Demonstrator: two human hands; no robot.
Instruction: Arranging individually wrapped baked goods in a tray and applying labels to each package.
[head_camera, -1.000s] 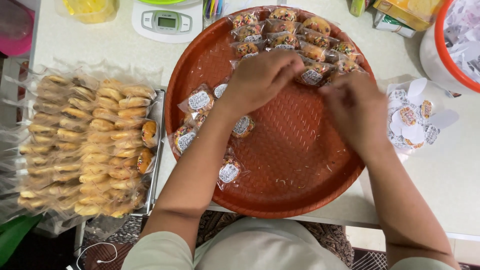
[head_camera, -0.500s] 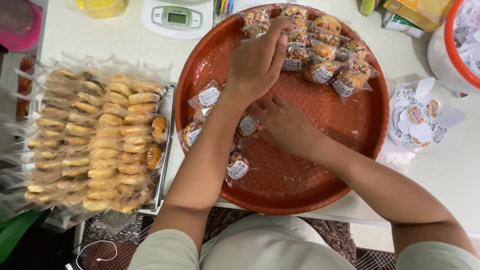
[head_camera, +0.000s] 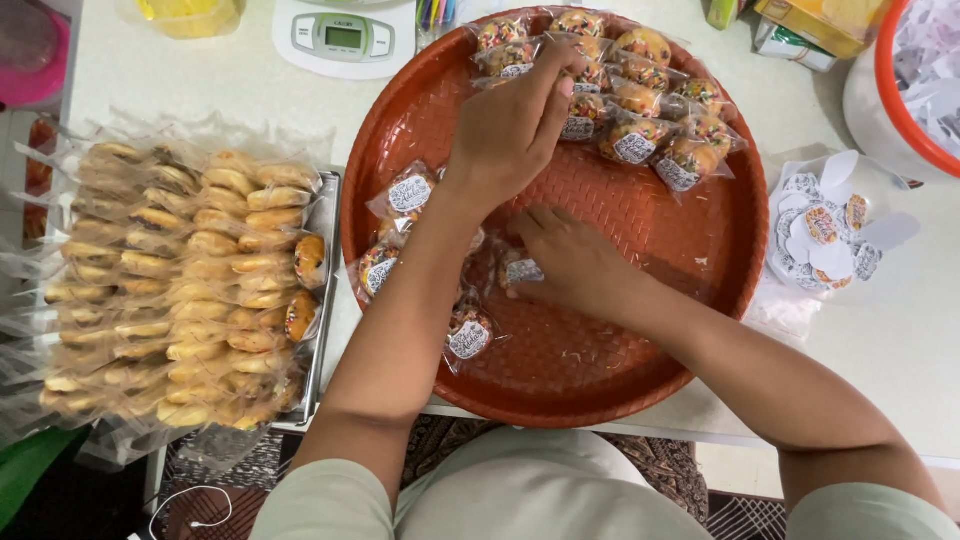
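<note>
A round red-brown woven tray (head_camera: 640, 330) lies in front of me. Rows of wrapped sprinkle cookies (head_camera: 640, 140) with round labels line its far side. My left hand (head_camera: 510, 125) reaches across to that row, its fingers curled onto a packet at the row's near-left end. My right hand (head_camera: 570, 265) crosses under the left forearm and closes its fingers on a loose wrapped cookie (head_camera: 522, 271) in the middle of the tray. Other loose packets (head_camera: 408, 192) lie on the tray's left side, and one (head_camera: 468, 335) lies nearer me.
A metal tray (head_camera: 325, 300) on the left is heaped with bagged golden pastries (head_camera: 180, 280). A sheet of round stickers (head_camera: 825, 230) lies right of the tray. A white kitchen scale (head_camera: 345, 38) stands at the back, and a red-rimmed white bucket (head_camera: 900, 90) sits far right.
My right hand swung from the tray's right side to the loose packets under my left forearm. My left hand moved from the tray's middle up to the far row of cookies.
</note>
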